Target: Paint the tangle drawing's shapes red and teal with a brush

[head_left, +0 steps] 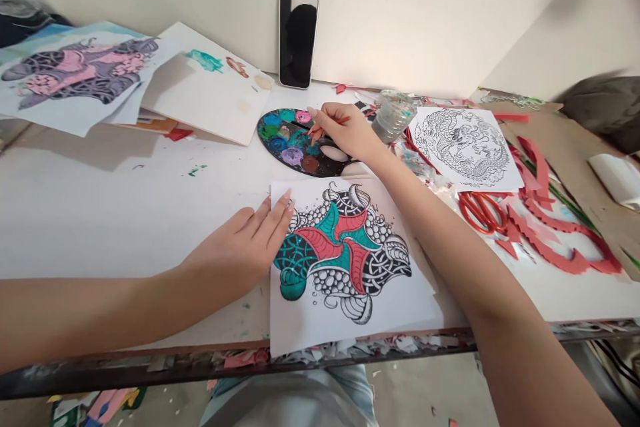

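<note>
My left hand (235,247) lies flat with its fingertips on the left edge of a sheet bearing a black ink pattern (345,260), coloured in teal and red. My right hand (345,130) pinches a thin paintbrush (325,122) above a dark oval paint palette (293,140). The palette holds several round blobs of blue, purple, pink and brown paint. The brush tip is close to the palette, partly hidden by my fingers. My right forearm crosses the table just past the top right corner of the sheet.
A small glass jar (393,116) stands beyond my right hand, next to a dragon line drawing (465,147). Red scissors (483,212) and red paper cut-offs (560,240) lie to the right. A phone (298,36) leans on the wall. A painted sheet (75,74) and paint-smeared board (210,87) lie left.
</note>
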A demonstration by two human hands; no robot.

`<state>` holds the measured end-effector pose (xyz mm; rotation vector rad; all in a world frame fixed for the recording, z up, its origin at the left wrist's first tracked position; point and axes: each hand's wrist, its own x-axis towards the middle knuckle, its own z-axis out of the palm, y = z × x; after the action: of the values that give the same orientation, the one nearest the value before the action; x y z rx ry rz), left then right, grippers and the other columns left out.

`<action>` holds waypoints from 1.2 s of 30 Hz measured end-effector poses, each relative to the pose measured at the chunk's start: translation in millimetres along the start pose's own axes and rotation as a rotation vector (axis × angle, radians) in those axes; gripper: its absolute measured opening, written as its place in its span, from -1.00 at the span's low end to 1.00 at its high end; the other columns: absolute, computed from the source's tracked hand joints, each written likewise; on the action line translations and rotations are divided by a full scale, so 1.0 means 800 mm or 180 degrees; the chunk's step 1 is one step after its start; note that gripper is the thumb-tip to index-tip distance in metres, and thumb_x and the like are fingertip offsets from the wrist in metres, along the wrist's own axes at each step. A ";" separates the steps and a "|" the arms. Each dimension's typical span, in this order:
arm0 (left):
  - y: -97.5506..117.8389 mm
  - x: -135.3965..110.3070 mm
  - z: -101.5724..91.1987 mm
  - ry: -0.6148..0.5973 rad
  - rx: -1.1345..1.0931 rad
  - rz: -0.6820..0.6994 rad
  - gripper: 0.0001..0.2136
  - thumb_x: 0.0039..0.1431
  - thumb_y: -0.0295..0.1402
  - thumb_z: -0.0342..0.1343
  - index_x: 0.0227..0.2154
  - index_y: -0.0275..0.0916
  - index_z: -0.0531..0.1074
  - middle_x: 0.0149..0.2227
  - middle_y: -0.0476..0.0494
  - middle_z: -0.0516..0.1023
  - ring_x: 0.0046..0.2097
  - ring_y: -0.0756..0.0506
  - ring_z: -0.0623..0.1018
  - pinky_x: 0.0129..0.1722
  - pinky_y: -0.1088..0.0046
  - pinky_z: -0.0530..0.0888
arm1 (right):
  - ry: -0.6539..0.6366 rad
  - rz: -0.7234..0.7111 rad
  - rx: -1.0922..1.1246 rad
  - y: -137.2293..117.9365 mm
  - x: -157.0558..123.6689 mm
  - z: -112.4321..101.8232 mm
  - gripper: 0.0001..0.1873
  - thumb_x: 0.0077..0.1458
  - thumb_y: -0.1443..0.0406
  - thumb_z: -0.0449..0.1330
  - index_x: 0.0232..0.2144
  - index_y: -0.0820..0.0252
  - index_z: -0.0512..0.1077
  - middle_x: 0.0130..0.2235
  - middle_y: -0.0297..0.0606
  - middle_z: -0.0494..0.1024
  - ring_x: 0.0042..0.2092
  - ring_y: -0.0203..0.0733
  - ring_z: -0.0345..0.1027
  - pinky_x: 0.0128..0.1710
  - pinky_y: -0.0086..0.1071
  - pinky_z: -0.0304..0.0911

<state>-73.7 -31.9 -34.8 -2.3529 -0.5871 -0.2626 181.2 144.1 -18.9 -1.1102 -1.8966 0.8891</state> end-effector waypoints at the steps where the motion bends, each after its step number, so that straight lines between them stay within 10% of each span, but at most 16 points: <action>1: 0.000 0.000 0.000 -0.0008 0.0002 0.0011 -0.51 0.38 -0.67 -0.09 0.17 -0.59 0.68 0.29 -0.57 0.67 0.10 -0.35 0.82 -0.10 0.22 0.64 | -0.0041 -0.0008 -0.0015 -0.001 -0.001 -0.001 -0.33 0.41 -0.26 0.35 -0.49 0.03 0.34 -0.36 -0.24 0.67 -0.25 -0.07 0.58 -0.03 -0.16 0.49; 25: 0.001 -0.002 -0.001 0.0042 -0.0038 -0.0019 -0.50 0.38 -0.68 -0.11 0.15 -0.60 0.69 0.28 -0.55 0.69 0.08 -0.34 0.83 -0.10 0.21 0.63 | -0.0800 0.0214 0.0064 0.003 0.012 0.005 -0.34 0.55 -0.10 0.31 -0.49 0.23 0.47 -0.56 -0.54 0.43 -0.45 -0.54 0.25 -0.23 -0.48 0.31; 36: 0.001 -0.002 0.000 0.0042 -0.0014 0.0004 -0.51 0.37 -0.69 -0.11 0.15 -0.61 0.68 0.28 -0.57 0.68 0.09 -0.36 0.83 -0.10 0.20 0.64 | -0.0461 0.0397 0.0597 -0.012 -0.008 -0.006 -0.40 0.47 -0.05 0.41 -0.53 0.19 0.61 -0.47 -0.31 0.64 -0.38 -0.29 0.49 -0.14 -0.37 0.44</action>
<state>-74.8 -32.8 -35.7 -2.3541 -0.5794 -0.2789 183.8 135.8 -9.9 -1.0833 -1.8300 1.2204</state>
